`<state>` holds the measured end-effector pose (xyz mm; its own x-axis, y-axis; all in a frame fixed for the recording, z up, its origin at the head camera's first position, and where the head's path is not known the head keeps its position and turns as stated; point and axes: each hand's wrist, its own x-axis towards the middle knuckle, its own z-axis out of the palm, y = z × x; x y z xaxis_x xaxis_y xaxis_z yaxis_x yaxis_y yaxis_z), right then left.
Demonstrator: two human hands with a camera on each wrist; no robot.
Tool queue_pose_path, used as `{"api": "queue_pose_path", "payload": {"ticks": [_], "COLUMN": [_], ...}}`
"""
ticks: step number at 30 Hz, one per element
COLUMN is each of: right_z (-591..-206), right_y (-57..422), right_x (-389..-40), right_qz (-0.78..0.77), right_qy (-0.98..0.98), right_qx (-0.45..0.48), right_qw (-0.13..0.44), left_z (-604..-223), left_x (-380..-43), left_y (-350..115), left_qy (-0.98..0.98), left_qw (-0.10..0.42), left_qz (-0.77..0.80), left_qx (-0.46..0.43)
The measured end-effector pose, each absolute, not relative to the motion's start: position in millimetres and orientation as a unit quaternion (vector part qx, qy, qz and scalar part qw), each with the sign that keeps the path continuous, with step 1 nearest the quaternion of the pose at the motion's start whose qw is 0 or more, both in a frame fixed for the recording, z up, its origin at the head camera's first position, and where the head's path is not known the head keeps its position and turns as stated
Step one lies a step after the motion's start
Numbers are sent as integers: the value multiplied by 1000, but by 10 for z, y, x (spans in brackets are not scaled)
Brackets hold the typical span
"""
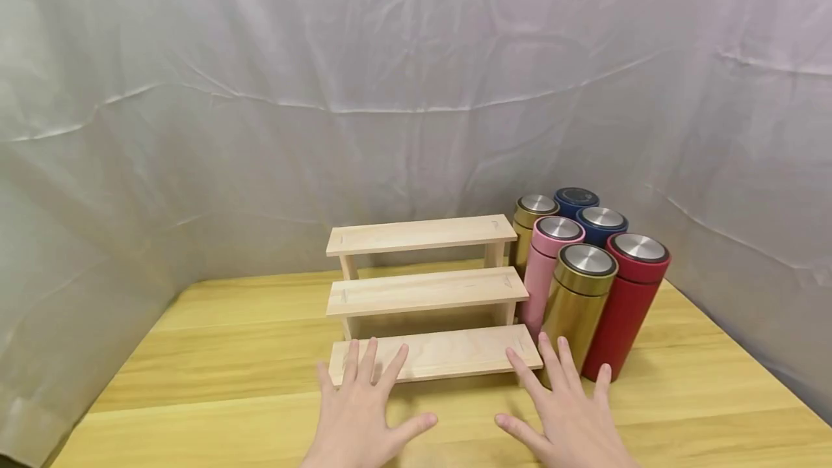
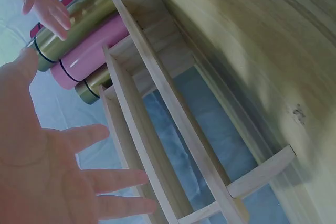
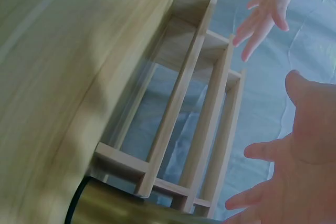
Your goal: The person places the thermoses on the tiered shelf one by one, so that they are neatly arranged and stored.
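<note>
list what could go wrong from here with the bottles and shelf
The front gold bottle stands close beside the pink bottle and red bottle, so lifting it might knock a neighbour over. The right hand is spread in front of that gold bottle, so a careless sweep could tip it. The shelf has flat boards without raised edges, so a bottle set there might slide off.
</note>
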<state>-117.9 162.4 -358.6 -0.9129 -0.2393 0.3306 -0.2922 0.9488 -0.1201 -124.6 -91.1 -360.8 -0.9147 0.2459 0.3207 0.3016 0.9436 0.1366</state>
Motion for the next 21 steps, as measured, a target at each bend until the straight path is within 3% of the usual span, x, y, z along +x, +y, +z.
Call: {"api": "queue_pose_path", "payload": {"ticks": [7,16,21], "right_z": [-3556,-3536,-3495], "right_y": [1640,1718,1762], "right_x": [-1178,-1249,-1278], "right_qz": [113,159,218], "right_qy": [-970,-910,-880], "right_qx": [140,227,229], "right_qw": [163,308,354], "left_z": [-3667,-3703,-3691], "left_x": [-1297,-1373,-1410], "left_y": [-972,-1063,-1117], "left_qy": [-963,-949,-938], "left_qw": [189,222,246], "left_qz": [-115,-163,-188], "left_qx": [-155,-156,-156]}}
